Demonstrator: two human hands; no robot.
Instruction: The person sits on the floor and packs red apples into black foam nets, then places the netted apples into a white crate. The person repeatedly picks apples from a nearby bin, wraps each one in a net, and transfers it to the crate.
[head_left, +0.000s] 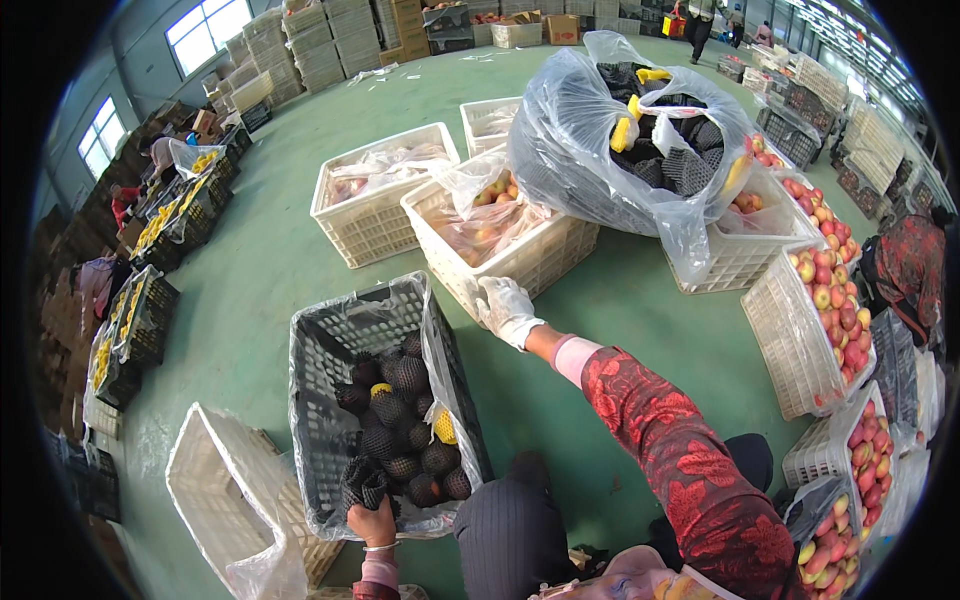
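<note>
My right hand (506, 309), in a white glove, reaches out to the near corner of a white plastic crate (480, 281) holding apples under clear plastic film. Whether its fingers grip the rim is hard to tell. At the near left corner of a black plastic crate (459, 367), my bare left hand (373, 521) holds black foam net sleeves (365, 482). Inside this lined crate lie many fruits in black foam nets (397, 409), and a yellow foam net (445, 427) shows at its right side.
A large clear bag of black foam nets (577, 150) rests on crates ahead. An empty white crate (225, 480) stands at the left. Crates of red apples (832, 307) line the right, beside a co-worker in a red patterned jacket (911, 262). Stacked crates (330, 37) stand far back.
</note>
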